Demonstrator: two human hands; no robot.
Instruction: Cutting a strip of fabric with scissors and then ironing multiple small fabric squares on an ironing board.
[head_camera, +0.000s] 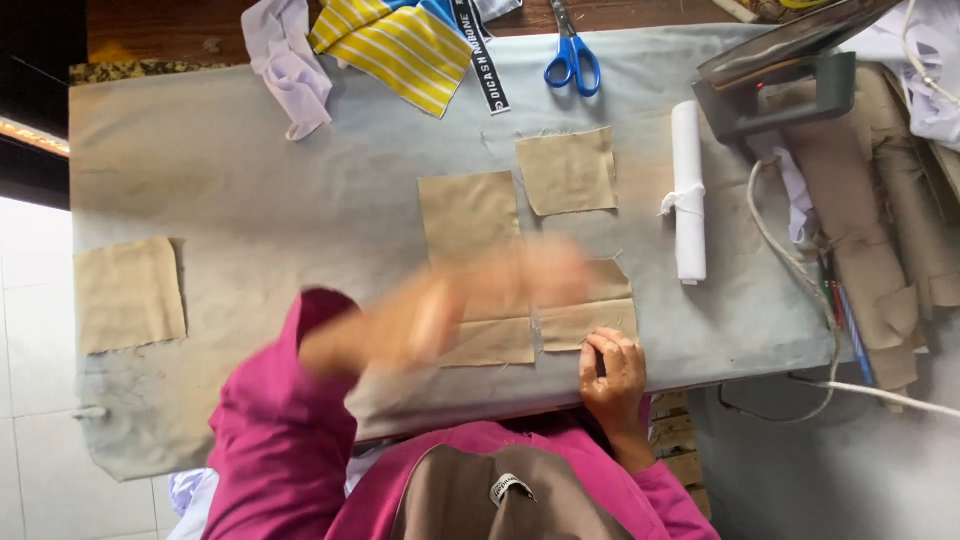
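1. At the far left of the grey padded surface (250, 200) lies a lone tan fabric square (130, 293), well apart from everything else.
2. Along the far edge sit a crumpled lilac cloth (288, 65) and a yellow striped cloth (400, 45); both look clear of the work.
3. The left hand (480, 300), on a magenta sleeve (290, 400), crosses above the middle of the surface as a smear of motion blur. Whether its fingers are spread or closed I cannot tell, nor whether it touches the cloth below.
4. Under it lie the folded tan pieces (590, 325) near the front edge, with a flat tan piece (468, 215) just behind and another tan square (567, 170) further back. A fast sweep could drag or unfold these loose pieces, since only one end is pinned.
5. The right hand (612, 370) presses its fingers (603, 345) together flat on the folded pieces' front edge, holding rather than pinching.
6. Blue scissors (572, 55) lie at the back, then a tied white roll (688, 190).
7. At the right an iron (780, 80) rests by its cord (790, 260); a snagged cord could pull the iron, and, if it is hot, scorch nearby rolled tan fabric (860, 230).
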